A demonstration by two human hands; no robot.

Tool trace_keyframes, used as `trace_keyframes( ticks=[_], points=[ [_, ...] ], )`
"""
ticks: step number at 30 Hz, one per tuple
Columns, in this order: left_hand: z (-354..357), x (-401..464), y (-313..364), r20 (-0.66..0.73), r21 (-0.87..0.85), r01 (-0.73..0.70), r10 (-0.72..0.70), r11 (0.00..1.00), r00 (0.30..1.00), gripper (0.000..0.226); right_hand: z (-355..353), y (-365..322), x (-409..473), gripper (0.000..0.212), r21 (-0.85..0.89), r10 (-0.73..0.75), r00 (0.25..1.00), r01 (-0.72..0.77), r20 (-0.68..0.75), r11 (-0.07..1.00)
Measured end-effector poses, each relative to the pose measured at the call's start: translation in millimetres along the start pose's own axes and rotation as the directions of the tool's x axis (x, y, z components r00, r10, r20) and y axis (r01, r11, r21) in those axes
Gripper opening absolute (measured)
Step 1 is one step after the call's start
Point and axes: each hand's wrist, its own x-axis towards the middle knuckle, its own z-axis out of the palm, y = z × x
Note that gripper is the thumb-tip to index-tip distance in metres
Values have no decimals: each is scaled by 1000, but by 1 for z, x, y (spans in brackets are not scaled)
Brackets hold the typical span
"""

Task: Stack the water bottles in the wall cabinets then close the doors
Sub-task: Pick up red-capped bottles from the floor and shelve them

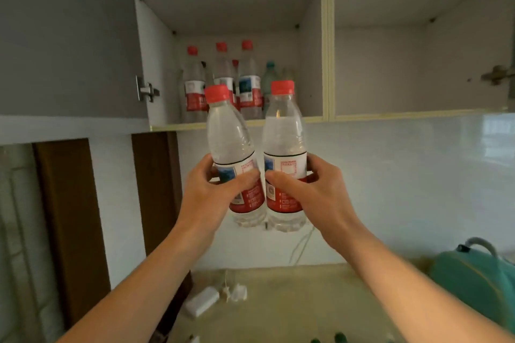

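Here, ribbed clear-plastic bottles [284, 131], red-capped.

- The bottle in the left hand [234, 147] is clear plastic with a red cap and a label banded white, blue and red.
- The bottle in the right hand [284, 145] has the same clear body, red cap and white-over-red label with a blue patch.
- The stored bottles [221, 83] carry red caps and red-and-white labels; one behind them [269, 75] has a teal cap.
- The cabinet [324, 36] is white inside with pale yellow edging.
- The open door [67, 30] is grey.
- The wall [390, 175] is white.
- The counter [292, 301] is mottled beige.
- The kettle [479, 278] is teal.
- The charger [202, 301] is white.
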Motion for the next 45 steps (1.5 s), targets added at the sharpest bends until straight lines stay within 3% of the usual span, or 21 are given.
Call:
trace_keyframes(
  ticks=[2, 9, 16, 20, 27, 34, 45],
  points=[
    [12, 34, 18, -30, -3, -17, 17, 1000, 999, 72, -6, -12, 41, 31, 21, -41, 999, 41, 3, 999],
    [44, 149, 57, -170, -20, -42, 38, 999, 985, 56, -22, -39, 168, 35, 48, -84, 996, 85, -25, 995],
    [55, 229, 58, -230, 128, -30, 59, 991, 971, 52, -29, -29, 249, 41, 17, -31, 999, 31, -16, 999],
    [59, 250, 41, -269, 217, 15, 45, 976, 962, 65, -28, -13, 274, 47, -13, -14, 1000, 14, -18, 1000],
    [57, 276, 24, -251, 350, 6, 88, 937, 964, 66, -27, 14, 301, 52, -9, -10, 1000, 10, 13, 1000],
    [66, 300, 2, -245, 621, -60, 266, 781, 932, 65, -18, 29, 328, 58, -105, 28, 999, -24, 36, 994],
    [77, 330, -17, -233, 653, -46, 258, 756, 938, 74, 4, 44, 351, 63, -189, 26, 999, -20, 29, 982]
  ],
)
